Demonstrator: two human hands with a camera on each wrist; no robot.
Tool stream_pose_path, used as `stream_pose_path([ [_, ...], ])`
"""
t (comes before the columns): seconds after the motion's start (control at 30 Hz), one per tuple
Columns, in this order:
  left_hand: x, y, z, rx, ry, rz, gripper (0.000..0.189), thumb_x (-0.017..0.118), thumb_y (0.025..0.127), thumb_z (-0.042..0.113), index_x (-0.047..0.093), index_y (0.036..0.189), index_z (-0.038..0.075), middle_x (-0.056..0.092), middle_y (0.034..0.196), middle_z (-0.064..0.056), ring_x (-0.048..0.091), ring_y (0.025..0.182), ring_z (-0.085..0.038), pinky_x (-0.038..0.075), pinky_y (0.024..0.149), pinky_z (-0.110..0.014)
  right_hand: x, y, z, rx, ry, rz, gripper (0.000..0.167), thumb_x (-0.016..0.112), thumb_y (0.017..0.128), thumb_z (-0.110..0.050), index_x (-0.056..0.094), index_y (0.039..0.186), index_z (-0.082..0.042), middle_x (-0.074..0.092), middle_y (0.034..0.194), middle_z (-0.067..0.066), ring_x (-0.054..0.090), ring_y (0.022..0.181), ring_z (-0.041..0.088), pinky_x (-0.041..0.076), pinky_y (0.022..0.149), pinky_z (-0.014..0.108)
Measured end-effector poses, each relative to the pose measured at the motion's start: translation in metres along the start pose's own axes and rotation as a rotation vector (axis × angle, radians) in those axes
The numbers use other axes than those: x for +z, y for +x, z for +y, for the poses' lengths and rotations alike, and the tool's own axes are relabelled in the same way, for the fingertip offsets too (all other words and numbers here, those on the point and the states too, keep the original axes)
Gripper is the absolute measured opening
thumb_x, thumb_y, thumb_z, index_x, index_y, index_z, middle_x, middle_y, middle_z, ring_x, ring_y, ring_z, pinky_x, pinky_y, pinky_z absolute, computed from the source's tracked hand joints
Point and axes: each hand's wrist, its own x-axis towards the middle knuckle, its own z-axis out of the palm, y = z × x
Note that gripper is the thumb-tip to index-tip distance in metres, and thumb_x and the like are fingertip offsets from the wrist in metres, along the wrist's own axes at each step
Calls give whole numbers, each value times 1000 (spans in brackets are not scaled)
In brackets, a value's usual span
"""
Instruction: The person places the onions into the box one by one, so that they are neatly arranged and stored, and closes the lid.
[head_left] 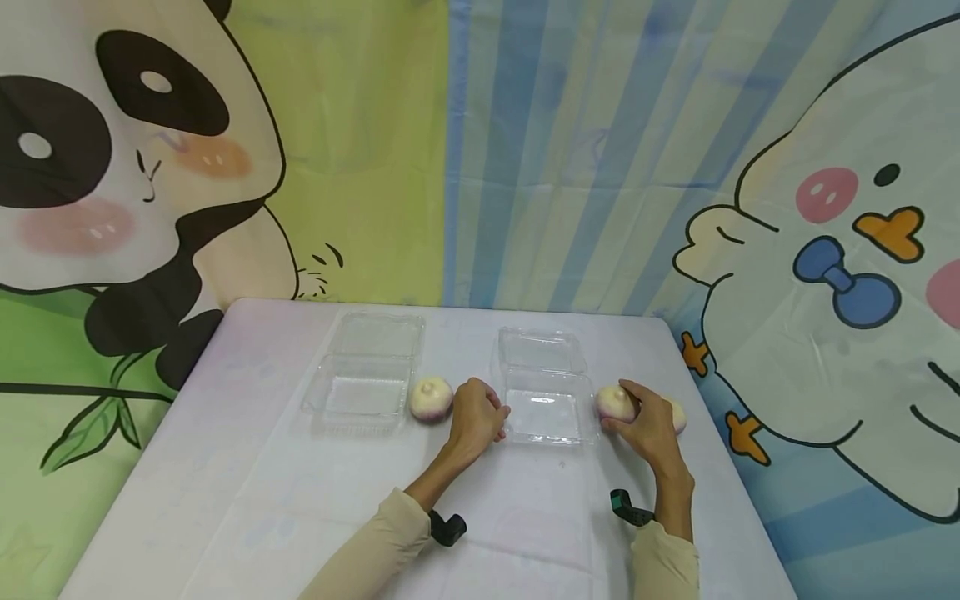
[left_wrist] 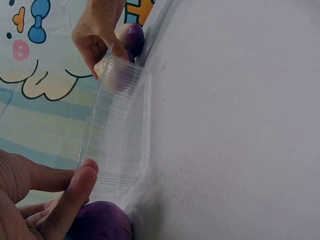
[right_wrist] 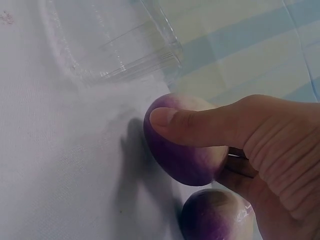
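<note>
My right hand (head_left: 648, 423) grips a purple-and-white turnip (right_wrist: 185, 160), the thumb lying across its purple side. The turnip is just right of a clear plastic clamshell box (head_left: 547, 408), which lies with its lid folded back. At that box's left rim, my left hand (head_left: 474, 421) pinches the edge between thumb and finger. A second turnip (head_left: 677, 415) sits behind the right hand, partly hidden by it. A third turnip (head_left: 431, 399) rests left of the left hand, close to another opened clear box (head_left: 363, 392).
A white cloth covers the table (head_left: 300, 517). Behind it hangs a curtain (head_left: 360, 150) printed with cartoon animals and stripes. Each wrist wears a small black camera, such as the left wrist camera (head_left: 447, 528).
</note>
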Motion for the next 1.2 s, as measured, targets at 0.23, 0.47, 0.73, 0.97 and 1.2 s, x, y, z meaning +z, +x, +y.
stream_pose_path([
  [0.23,1,1,-2,2,-3,0,20,83,87,-10,68,75,-4,66,55,-7,65,37,-18,57,39,-30,-1,1,1,-21,4,1,80,98,79,-6,60,148,9,64,148,34,61,138,55,46,119,71],
  [0.47,1,1,-2,-5,-1,0,20,84,87,-9,68,75,-3,67,56,-7,65,37,-16,58,39,-30,-2,0,2,-41,7,16,81,99,77,-6,60,146,10,65,146,34,62,136,55,47,118,71],
  [0.73,0,0,0,-20,-6,1,19,83,87,-9,67,78,-4,67,58,-8,62,36,-11,58,40,-30,-4,-3,1,-54,6,25,81,99,78,-5,60,147,10,64,147,34,62,137,55,46,119,70],
  [0.97,-1,1,0,-21,-6,0,19,83,87,-9,67,78,-4,67,58,-8,62,36,-11,58,40,-30,-6,-3,0,-57,19,34,79,98,79,-4,60,146,11,64,147,34,62,136,55,46,119,70],
  [1.2,-1,1,1,-23,-21,-6,19,83,87,-10,67,78,-4,67,57,-8,65,38,-17,59,40,-31,-7,-4,-1,-56,10,28,78,97,80,-3,59,147,12,63,147,35,61,137,56,45,120,70],
])
